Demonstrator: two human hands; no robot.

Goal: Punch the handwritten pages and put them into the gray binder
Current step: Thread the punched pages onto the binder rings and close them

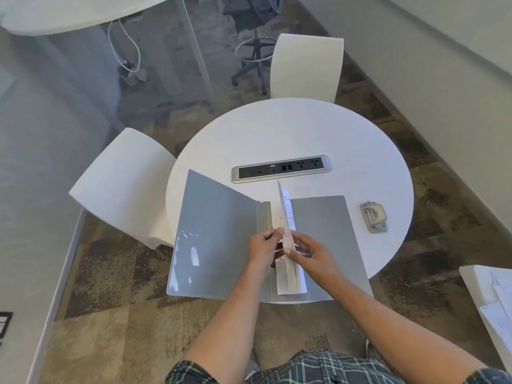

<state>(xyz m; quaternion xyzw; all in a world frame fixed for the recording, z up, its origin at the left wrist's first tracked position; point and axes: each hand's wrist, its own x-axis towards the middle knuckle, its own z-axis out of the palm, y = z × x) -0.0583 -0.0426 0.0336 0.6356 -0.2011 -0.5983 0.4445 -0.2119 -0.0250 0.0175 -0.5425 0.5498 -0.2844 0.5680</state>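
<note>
Your plaid shirt [327, 367] fills the bottom edge, and from it both bare forearms reach forward over the near rim of the round white bench [304, 134]. Your left hand [263, 249] and your right hand [313, 253] meet at the middle of the gray binder [216, 236], which lies open and flat on the bench with its near edge overhanging the rim toward you. The left cover juts out past the bench on that side; the right cover lies on the surface.

Between your hands stand the handwritten pages [289, 239], held nearly upright on edge over the binder's spine, their far end rising and leaning a little to the right. Your left fingers [273, 234] are pinched on the left face of the stack, thumb near the top edge. Your right fingers [297, 249] are closed on the right face, thumb pressed against the paper. Both hands are grasping the pages. The binder's rings are hidden behind the paper and your hands, so you cannot tell whether the pages sit on them.

To the right of the binder, apart from it, a gray hole punch [373, 217] rests on the bench. Beyond the binder, a power strip [282, 169] is set into the benchtop. Two white chairs [306, 67] stand around the bench, one at the far side and one at the left. Loose papers [498, 309] lie on another surface at the right edge.
</note>
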